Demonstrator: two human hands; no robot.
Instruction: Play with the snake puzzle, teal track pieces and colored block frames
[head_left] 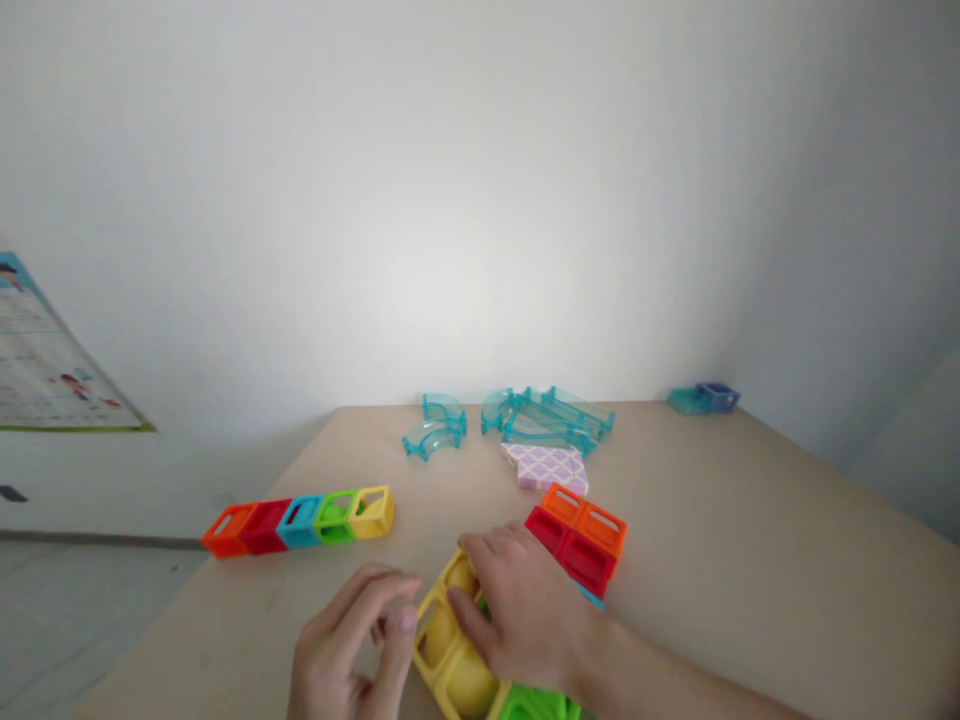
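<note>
At the bottom middle is a slab of joined coloured toy blocks, with yellow blocks (436,632) at its left, green blocks (536,704) beside them, a sliver of blue, then red blocks (571,548) and orange ones at the far right end. My right hand (517,600) lies across the middle of this slab, its fingers curled over the yellow and green part, hiding much of it. Just left of the yellow edge, my left hand (349,640) is half curled, thumb and forefinger apart; nothing shows between them. Whether it touches the yellow blocks I cannot tell.
A row of joined blocks (300,522), orange through yellow, lies at the left table edge. Clear teal track pieces (551,418) and curved teal pieces (439,428) lie near the wall. A lilac patterned piece (553,470) sits behind the slab; a blue box (718,397) stands far right.
</note>
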